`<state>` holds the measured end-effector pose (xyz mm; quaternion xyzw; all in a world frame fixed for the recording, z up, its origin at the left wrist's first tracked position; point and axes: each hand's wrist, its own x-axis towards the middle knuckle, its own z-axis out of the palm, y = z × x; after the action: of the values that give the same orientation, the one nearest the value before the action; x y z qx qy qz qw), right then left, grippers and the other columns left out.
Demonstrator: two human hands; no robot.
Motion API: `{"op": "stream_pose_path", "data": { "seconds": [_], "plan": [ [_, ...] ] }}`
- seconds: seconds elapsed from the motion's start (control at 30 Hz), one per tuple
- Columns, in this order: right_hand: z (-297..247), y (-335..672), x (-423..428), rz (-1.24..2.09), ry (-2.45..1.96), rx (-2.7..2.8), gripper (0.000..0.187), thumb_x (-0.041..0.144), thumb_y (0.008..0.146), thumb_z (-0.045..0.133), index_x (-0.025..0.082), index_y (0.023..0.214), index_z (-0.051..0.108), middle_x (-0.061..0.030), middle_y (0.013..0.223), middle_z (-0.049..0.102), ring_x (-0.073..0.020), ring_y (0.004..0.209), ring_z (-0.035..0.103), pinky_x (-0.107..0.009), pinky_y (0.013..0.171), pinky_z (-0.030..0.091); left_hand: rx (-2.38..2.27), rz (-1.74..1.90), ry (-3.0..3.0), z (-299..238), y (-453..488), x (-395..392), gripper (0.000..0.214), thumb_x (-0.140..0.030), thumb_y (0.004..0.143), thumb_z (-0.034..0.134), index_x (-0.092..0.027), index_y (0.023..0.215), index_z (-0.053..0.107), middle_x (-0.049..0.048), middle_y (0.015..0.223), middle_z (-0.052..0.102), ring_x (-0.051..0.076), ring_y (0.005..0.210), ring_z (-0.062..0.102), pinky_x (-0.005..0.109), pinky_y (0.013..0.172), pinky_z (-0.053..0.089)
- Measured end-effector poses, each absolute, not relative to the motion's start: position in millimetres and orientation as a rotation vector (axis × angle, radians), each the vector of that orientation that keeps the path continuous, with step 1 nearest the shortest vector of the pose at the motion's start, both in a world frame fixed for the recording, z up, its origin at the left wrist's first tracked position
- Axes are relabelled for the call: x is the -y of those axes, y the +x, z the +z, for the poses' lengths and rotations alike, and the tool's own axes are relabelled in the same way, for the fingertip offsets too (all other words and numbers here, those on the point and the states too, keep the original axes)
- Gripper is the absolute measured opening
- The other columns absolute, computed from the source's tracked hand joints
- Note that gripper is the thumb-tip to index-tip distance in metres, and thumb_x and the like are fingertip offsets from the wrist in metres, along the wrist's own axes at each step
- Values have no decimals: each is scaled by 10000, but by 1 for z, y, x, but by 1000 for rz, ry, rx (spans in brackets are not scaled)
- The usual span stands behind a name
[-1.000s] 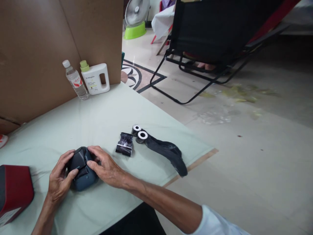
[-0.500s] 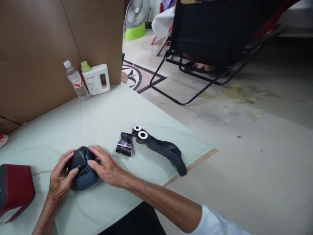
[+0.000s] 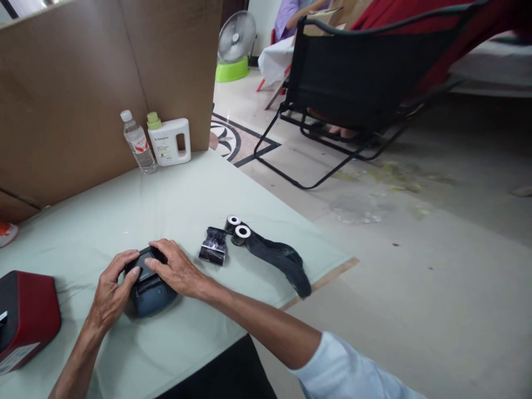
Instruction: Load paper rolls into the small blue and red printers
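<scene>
A small dark-blue and black label printer (image 3: 152, 293) sits on the pale green cloth, its front slot facing me. My left hand (image 3: 115, 282) grips its left side, thumb on the top lid and fingers around the edge. From the right, my right hand (image 3: 174, 269) presses over the lid, thumb on top and fingers at the far edge. The lid (image 3: 145, 265) lies down over the body; part of it is hidden by my fingers. To the right lie two small rolls of black ribbon (image 3: 241, 235) with white cores, a long loose strip (image 3: 282, 260) trailing, and a crumpled black piece (image 3: 213, 245).
A red and black box-shaped device (image 3: 37, 316) stands at the left. A water bottle (image 3: 139, 144) and a white jug (image 3: 169, 143) stand against a cardboard panel (image 3: 75, 100). Beyond the table edge are a black folding chair (image 3: 353, 72) with a person in it and a fan (image 3: 236, 39).
The printer's lid, tilted up half a second ago, is now down flat on the body. Both hands have shifted slightly over its top. The view has tilted up a little.
</scene>
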<state>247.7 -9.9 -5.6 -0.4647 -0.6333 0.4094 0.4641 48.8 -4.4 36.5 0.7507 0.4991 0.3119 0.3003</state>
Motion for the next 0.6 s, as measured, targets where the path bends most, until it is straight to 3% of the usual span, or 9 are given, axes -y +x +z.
{"op": "stream_pose_path", "data": {
  "seconds": [0.4, 0.6],
  "plan": [
    [-8, 247, 10, 1175, -1251, 1446, 429, 335, 888, 687, 203, 1294, 647, -91, 1202, 664, -240, 1103, 610, -424, 988, 504, -1305, 871, 1874, 37, 58, 3, 250, -375, 859, 694, -212, 1045, 728, 97, 1156, 706, 261, 1139, 659, 419, 1042, 506],
    [-14, 249, 9, 1185, -1189, 1446, 460, 375, 891, 685, 203, 1315, 642, -92, 1235, 689, -238, 1132, 628, -414, 990, 516, -1378, 786, 1776, 40, 59, 6, 388, -444, 828, 697, -201, 1130, 683, 93, 1132, 738, 275, 1048, 698, 406, 926, 565]
  ]
}}
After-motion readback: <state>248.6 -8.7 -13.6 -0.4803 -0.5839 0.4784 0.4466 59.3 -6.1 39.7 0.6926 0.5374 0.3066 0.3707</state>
